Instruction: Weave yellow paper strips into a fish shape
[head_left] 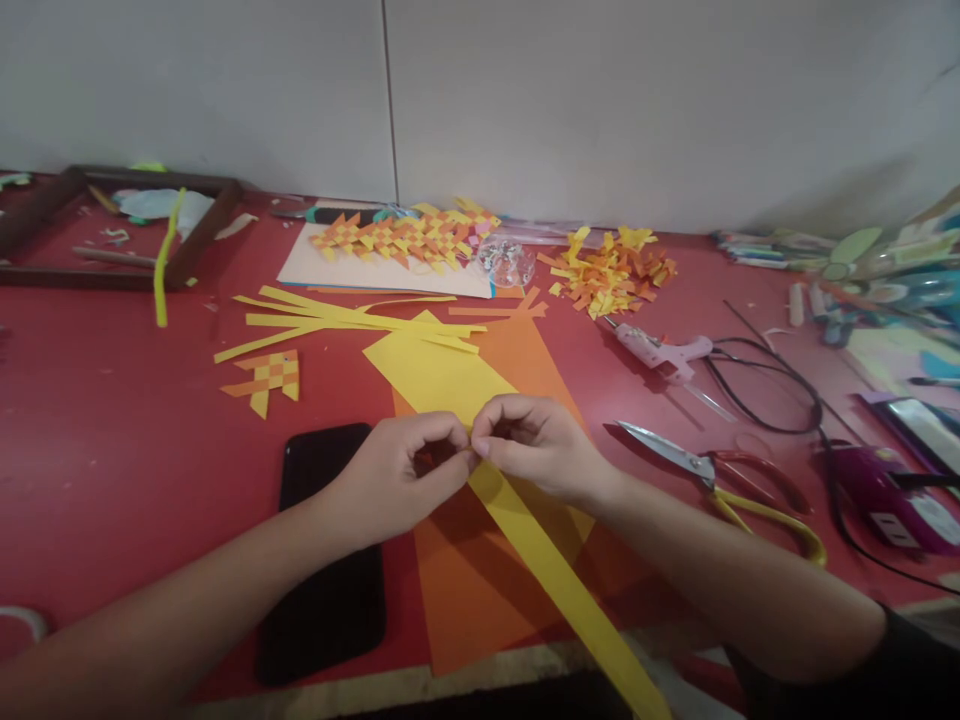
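My left hand (405,475) and my right hand (536,450) meet fingertip to fingertip over the red table (112,440). Both pinch the upper end of a long yellow paper strip (559,580) that runs down toward the near edge. Under them lie a yellow sheet (435,375) and an orange sheet (480,590). A black phone (326,600) lies flat below my left wrist. A small woven yellow-orange paper fish (268,378) rests to the left.
Loose yellow strips (337,320) lie behind the sheets. Several woven fish (405,238) sit on white paper at the back, with a scrap pile (611,270) beside them. Scissors (720,480), a glue gun (664,352), cables and a wooden frame (112,225) surround the area.
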